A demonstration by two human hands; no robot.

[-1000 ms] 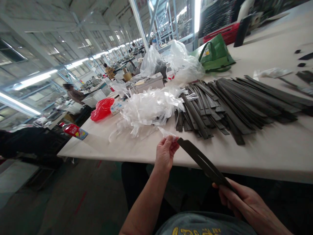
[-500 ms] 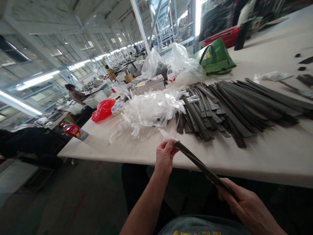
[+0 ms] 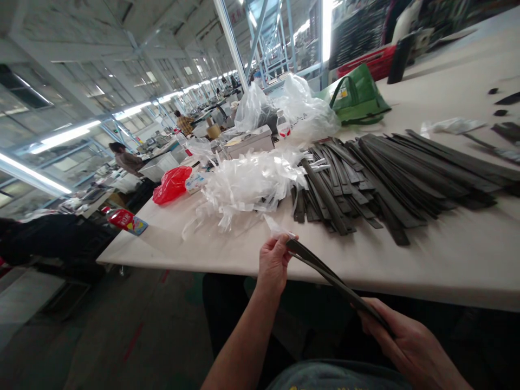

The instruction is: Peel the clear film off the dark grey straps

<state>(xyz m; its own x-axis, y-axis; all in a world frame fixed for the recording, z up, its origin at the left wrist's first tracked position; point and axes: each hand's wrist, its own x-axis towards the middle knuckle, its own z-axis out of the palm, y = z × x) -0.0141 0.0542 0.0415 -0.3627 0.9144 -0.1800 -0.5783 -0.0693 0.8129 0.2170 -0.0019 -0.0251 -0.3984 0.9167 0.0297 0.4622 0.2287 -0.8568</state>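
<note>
A long dark flat strip (image 3: pixel 329 279) runs between my two hands, in front of the white table's (image 3: pixel 426 271) near edge. My left hand (image 3: pixel 273 262) pinches the strip's upper end together with a bit of clear plastic film (image 3: pixel 276 226) that sticks up from it. My right hand (image 3: pixel 400 341) is closed around the strip's lower end, near my lap. A big heap of like dark strips (image 3: pixel 390 173) lies on the table beyond. A pile of crumpled clear plastic sleeves (image 3: pixel 247 184) lies left of that heap.
On the table's far side stand a green bag (image 3: pixel 357 95), clear plastic bags (image 3: pixel 284 108), a white box (image 3: pixel 249 141) and a red plastic bag (image 3: pixel 171 183). A red packet (image 3: pixel 125 220) lies at the left corner. People sit at benches far left.
My left hand has closed down onto the strip's upper end, and the strip has turned edge-on. The plastic film stays between my fingers.
</note>
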